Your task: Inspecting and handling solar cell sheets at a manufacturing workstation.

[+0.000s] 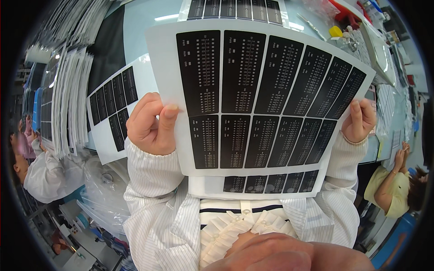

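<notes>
Between my hands I hold up a white printed sheet (167,49) bearing two rows of black panels with small light marks. My left hand (153,124) pinches its left edge, thumb on the front face and fingers curled. At the right edge my right hand (359,119) grips it the same way, thumb showing. Below its lower edge, close to my chest, lie more sheets (208,186) with similar black panels. Whether these are held or resting cannot be made out. Another panel sheet (108,140) lies on the table beside my left hand.
Tall stacks of sheets (72,99) stand at the left. Beyond the held sheet is a further panel sheet (235,9). Tweezers (312,26), a yellow cap (336,31) and red-handled tools (346,13) lie at far right. Other people sit at left (54,176) and right (389,187).
</notes>
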Available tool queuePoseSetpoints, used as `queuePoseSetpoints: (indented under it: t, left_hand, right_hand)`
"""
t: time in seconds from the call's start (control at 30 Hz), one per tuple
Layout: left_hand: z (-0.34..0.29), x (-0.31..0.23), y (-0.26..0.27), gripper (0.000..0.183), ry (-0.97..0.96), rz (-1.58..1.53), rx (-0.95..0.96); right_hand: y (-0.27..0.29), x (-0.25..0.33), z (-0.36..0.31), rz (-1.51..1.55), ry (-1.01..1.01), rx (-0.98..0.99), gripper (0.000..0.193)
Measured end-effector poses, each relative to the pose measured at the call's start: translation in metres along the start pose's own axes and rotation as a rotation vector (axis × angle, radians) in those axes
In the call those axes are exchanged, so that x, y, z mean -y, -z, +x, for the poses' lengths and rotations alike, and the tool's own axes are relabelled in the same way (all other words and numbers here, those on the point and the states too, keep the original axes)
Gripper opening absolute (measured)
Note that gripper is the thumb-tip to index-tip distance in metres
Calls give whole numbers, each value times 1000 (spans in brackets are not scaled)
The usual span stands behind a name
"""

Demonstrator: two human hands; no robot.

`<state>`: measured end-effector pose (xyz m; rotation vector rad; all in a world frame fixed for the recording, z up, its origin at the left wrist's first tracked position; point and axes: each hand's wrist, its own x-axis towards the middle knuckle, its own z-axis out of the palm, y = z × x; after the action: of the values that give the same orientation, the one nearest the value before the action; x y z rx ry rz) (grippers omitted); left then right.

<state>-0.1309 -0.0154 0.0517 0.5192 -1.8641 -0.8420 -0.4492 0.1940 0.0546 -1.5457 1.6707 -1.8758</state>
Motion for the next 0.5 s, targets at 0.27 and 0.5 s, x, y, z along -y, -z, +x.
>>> queuePoseSetpoints:
  t: [0.27,0.5]
  left_hand:
    - [0,-1,1,19,-7,13,6]
    - [-1,0,1,17,-10,10,16]
  right_hand:
    - [-1,1,-1,24,5,-28,12]
    - [0,1,-3,14,-5,-43,12]
